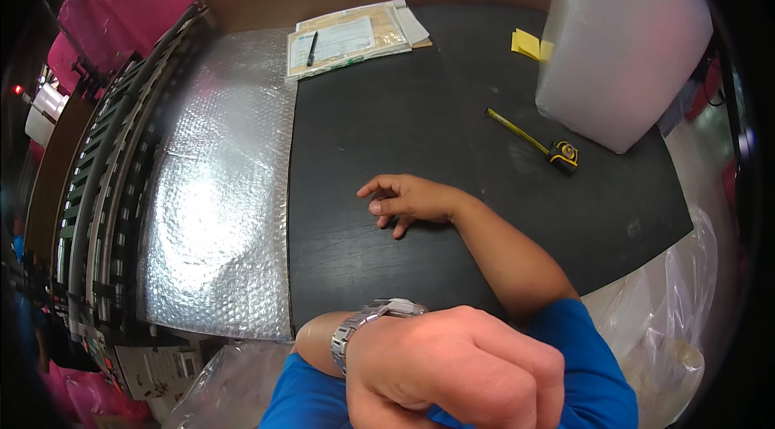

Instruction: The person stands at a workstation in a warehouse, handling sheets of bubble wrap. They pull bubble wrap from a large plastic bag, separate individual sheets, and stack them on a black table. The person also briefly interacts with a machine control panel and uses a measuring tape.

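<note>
So the right hand (pixel 408 199) is hovering over or resting on the dark tabletop (pixel 387 122), can't tell which. Its grip is hanging loose, fingers spread and a bit bent, and it isn't holding anything. The left hand (pixel 460 364), the one with the metal watch (pixel 370 316), is sitting right up close to the camera with fingers curled under, so I can't tell if that grip is pinching anything.

Progress-wise, I'd call it an in-between spot. The bubble wrap (pixel 222 187) is lying flat along the left side, next to the rollers (pixel 105 171), so laying out looks done, but it isn't going around anything. The tape measure (pixel 563 156) is lying off to the right, well apart from both hands, with its yellow blade sticking out toward the back, so winding that in is left. The white block (pixel 626 41) is standing at the back right, with yellow sticky notes (pixel 526 44) just beside it. The pen (pixel 312 50) is resting on the papers (pixel 355 37) at the back, so nobody's writing right now.
</note>
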`<state>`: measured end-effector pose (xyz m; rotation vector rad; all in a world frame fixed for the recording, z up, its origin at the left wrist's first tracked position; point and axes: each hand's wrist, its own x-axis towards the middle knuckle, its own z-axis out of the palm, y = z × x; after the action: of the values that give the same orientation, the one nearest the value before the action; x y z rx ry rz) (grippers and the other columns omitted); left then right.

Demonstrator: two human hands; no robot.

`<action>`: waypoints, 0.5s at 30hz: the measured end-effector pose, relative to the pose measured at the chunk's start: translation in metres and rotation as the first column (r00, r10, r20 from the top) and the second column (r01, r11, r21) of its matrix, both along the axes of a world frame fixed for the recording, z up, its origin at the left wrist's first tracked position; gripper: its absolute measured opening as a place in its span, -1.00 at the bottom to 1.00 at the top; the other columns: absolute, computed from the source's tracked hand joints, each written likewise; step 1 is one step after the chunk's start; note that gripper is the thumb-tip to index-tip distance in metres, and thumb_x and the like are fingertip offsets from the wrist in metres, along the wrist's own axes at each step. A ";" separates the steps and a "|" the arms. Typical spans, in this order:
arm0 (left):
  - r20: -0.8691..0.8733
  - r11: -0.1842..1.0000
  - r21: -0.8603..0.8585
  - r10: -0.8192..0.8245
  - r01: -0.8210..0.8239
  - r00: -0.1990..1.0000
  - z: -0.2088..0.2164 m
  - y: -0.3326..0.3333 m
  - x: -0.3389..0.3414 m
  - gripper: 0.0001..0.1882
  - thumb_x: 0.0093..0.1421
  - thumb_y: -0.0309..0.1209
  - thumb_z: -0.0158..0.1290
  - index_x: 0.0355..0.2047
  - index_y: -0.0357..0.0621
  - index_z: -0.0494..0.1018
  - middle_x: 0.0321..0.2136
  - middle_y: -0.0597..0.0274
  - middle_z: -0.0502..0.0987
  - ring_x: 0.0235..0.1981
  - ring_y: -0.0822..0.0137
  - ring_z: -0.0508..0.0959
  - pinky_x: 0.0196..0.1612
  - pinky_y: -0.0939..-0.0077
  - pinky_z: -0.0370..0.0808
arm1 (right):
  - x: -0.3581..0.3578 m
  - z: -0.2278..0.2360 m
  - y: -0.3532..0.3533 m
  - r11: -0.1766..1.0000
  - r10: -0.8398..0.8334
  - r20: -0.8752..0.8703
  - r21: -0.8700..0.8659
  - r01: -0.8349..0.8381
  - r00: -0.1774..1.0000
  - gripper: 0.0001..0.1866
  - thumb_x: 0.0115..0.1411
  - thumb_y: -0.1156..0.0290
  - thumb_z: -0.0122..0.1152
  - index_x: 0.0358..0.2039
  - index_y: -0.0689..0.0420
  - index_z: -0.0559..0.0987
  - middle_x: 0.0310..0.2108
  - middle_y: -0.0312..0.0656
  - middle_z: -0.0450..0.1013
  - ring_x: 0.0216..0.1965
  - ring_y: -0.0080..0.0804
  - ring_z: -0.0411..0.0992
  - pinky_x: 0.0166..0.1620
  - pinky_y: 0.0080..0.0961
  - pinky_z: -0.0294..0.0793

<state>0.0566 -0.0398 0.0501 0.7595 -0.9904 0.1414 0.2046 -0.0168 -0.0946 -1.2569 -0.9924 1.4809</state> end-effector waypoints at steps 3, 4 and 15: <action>-0.060 0.977 -0.210 0.011 -0.024 0.998 0.005 -0.012 -0.009 -0.73 0.09 -0.34 -0.04 -0.56 -0.38 0.39 -0.53 -0.03 0.40 -0.60 0.25 0.39 -0.58 0.53 0.35 | -0.001 0.001 0.000 1.000 -0.005 0.005 0.003 0.005 1.000 -0.54 0.10 0.35 0.02 0.00 0.22 0.22 -0.25 -0.15 0.26 -0.30 -0.50 0.34 -0.37 -0.61 0.49; -0.065 0.967 -0.255 0.010 -0.027 0.998 0.006 -0.013 -0.010 -0.75 0.07 -0.38 -0.01 -0.57 -0.38 0.40 -0.55 -0.03 0.40 -0.62 0.27 0.39 -0.61 0.55 0.34 | -0.001 0.002 0.000 1.000 -0.005 0.003 -0.003 0.005 1.000 -0.54 0.11 0.35 0.02 0.00 0.22 0.22 -0.25 -0.16 0.26 -0.30 -0.50 0.34 -0.37 -0.61 0.50; 0.114 0.995 0.009 -0.099 0.099 0.989 0.003 0.006 0.001 -0.69 0.12 -0.30 -0.11 -0.69 -0.20 0.25 -0.70 0.17 0.24 -0.65 0.19 0.31 -0.54 0.28 0.26 | 0.000 0.003 0.000 1.000 -0.025 -0.023 -0.005 0.025 0.999 -0.54 0.11 0.36 0.02 0.01 0.22 0.21 -0.26 -0.16 0.25 -0.30 -0.51 0.34 -0.37 -0.61 0.50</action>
<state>0.0579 -0.0335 0.0533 0.7098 -1.1352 0.0977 0.2049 -0.0173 -0.0914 -1.2484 -0.9551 1.4764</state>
